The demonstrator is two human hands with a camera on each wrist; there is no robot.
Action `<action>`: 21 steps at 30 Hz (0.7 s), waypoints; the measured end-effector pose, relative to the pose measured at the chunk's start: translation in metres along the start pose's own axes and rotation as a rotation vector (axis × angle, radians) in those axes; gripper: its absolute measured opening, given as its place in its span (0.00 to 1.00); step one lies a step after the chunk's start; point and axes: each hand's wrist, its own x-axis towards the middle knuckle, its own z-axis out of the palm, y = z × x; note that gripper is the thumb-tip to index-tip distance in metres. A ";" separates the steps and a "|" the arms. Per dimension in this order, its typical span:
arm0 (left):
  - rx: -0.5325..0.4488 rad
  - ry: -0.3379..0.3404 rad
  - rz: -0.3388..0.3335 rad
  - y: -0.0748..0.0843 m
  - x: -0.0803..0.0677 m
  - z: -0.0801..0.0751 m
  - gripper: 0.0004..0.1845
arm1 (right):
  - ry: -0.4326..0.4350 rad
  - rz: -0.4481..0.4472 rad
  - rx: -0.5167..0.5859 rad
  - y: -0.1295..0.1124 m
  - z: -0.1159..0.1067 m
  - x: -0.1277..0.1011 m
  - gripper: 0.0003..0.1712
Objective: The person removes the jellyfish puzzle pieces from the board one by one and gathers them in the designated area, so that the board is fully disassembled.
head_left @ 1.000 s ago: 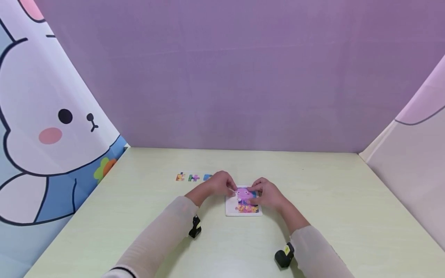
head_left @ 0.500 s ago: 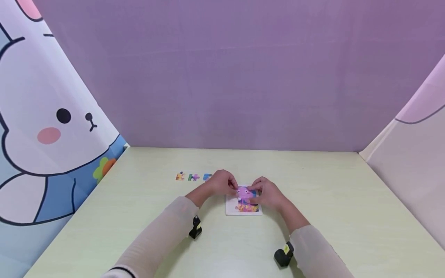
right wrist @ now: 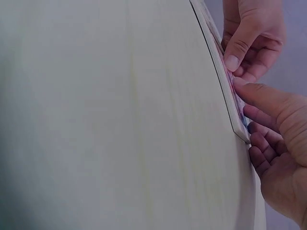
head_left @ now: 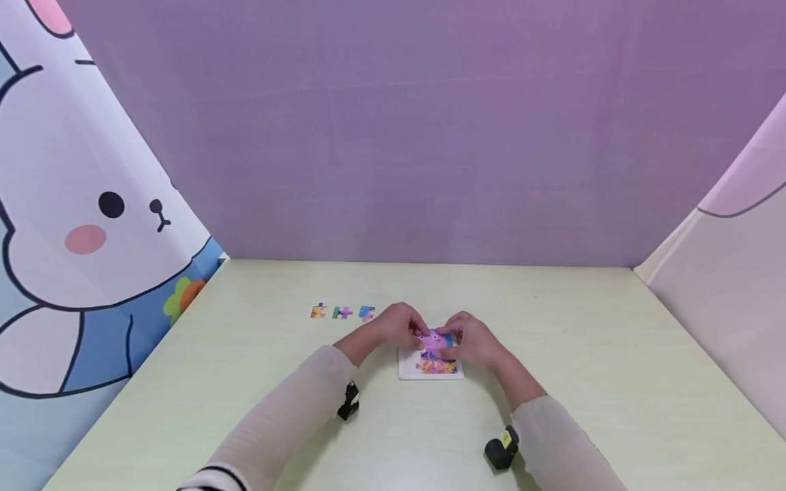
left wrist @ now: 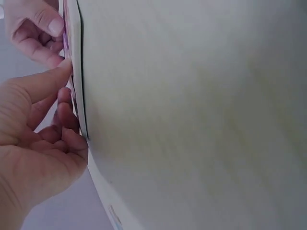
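Observation:
A small jigsaw puzzle (head_left: 437, 367) with a pink cartoon figure lies in a white board (head_left: 408, 374) on the table. My left hand (head_left: 402, 326) is over the board's upper left part, thumb and fingertips pinching a piece at the pink head; the fingers hide most of that piece. From the right, my right hand (head_left: 475, 341) rests its thumb and index fingertips, spread apart, on the assembled pieces. In the left wrist view, the thumb of the left hand (left wrist: 43, 129) meets the board's edge. The right wrist view has the right hand (right wrist: 283, 129) bent over the board's near corner.
Three loose jigsaw pieces lie in a row behind and left of the board: an orange piece (head_left: 318, 311), a green and purple piece (head_left: 342, 313) and a blue and pink piece (head_left: 366, 312). A purple backdrop (head_left: 430, 136) stands behind the table (head_left: 583, 341).
My left hand has shifted right across the board, onto the pink head, baring more of the blue and pink loose piece. The right hand has stayed nearly in place.

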 end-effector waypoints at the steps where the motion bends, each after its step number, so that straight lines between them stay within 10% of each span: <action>1: 0.014 0.000 0.005 0.000 0.000 0.000 0.10 | 0.000 -0.004 -0.007 0.000 0.000 0.000 0.22; 21: 0.076 0.058 -0.006 -0.008 -0.007 -0.009 0.05 | 0.001 0.016 -0.018 -0.003 0.001 0.000 0.23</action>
